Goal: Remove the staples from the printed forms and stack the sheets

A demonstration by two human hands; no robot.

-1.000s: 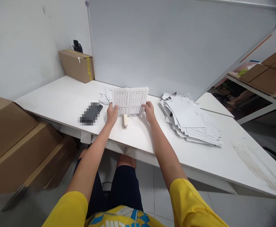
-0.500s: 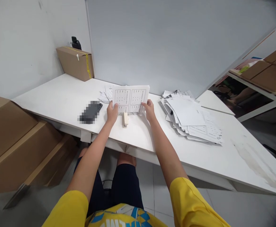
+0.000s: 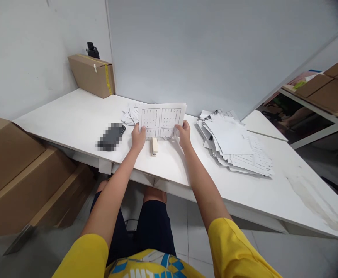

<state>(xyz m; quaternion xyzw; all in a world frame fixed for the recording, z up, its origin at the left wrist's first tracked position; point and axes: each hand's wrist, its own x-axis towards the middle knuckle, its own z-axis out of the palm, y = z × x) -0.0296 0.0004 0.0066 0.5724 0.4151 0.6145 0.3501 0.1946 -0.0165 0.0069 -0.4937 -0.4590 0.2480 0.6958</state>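
Printed sheets of paper (image 3: 161, 117) stand tilted up above the table, held between both hands. My left hand (image 3: 138, 137) grips their lower left edge with the thumb on the front. At the lower right edge, my right hand (image 3: 184, 132) pinches them, thumb in front and fingers behind. A cream stapler (image 3: 154, 146) lies on the table just below the papers, apart from both hands. Behind the held sheets, to the left, a few loose slips of paper (image 3: 130, 114) are partly hidden.
A large untidy paper stack (image 3: 229, 139) lies right of my hands on the white table (image 3: 284, 193). Left is a blurred dark phone-like object (image 3: 111, 137). A cardboard box (image 3: 92, 75) stands in the back corner; more cartons (image 3: 15, 162) crowd the left side.
The held papers have shifted very slightly to the right and are a bit more spread at the right edge. Both hands keep their grip; the stapler stays in place.
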